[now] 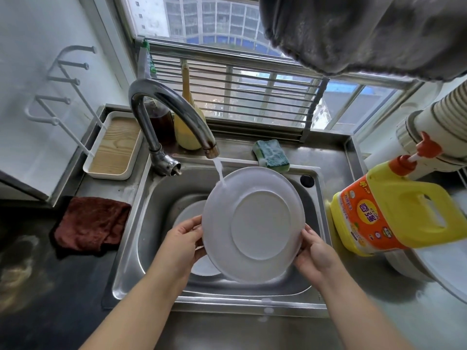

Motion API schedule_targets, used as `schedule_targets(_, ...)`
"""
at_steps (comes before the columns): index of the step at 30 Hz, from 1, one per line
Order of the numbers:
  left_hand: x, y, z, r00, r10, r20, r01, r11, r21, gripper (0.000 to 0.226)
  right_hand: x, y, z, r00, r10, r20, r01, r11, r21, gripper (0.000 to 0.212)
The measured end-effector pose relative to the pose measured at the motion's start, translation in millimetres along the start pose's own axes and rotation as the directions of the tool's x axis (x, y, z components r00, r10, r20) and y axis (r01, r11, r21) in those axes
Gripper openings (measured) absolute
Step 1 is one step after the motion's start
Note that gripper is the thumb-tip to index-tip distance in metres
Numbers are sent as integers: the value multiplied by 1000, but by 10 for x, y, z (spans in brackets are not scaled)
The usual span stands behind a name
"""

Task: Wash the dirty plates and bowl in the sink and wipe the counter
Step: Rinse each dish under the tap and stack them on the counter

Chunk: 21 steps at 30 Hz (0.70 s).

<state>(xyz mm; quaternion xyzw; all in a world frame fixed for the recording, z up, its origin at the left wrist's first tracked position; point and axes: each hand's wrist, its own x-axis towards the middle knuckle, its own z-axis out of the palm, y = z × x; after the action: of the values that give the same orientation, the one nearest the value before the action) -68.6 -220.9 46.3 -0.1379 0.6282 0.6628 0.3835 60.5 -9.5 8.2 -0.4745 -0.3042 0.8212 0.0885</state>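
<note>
Both hands hold a white plate (255, 223) over the steel sink (131, 223), its underside turned up toward me. My left hand (183, 245) grips its left rim and my right hand (316, 253) grips its lower right rim. Water runs from the curved tap (174, 114) onto the plate's upper left edge. Another white dish (187, 213) lies in the basin beneath, mostly hidden by the held plate. A soapy green sponge (271, 154) rests on the sink's back ledge.
A dark red cloth (91, 226) lies on the counter left of the sink. A yellow detergent jug (404, 210) stands on the right. A white tray (113, 145), bottles (187, 117) and a window grille sit behind the tap. A grey cloth hangs at top right.
</note>
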Motion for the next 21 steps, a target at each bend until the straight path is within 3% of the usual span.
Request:
schedule_targets(14, 314, -127, -457, 985, -66, -162, 61, 998, -33, 33, 109, 113, 384, 991, 21, 135, -2, 990, -142, 33)
schedule_targets(21, 415, 117, -519, 983, -43, -180, 25, 995, -98, 36, 178, 96, 668, 986, 22, 167, -2, 993, -117, 34)
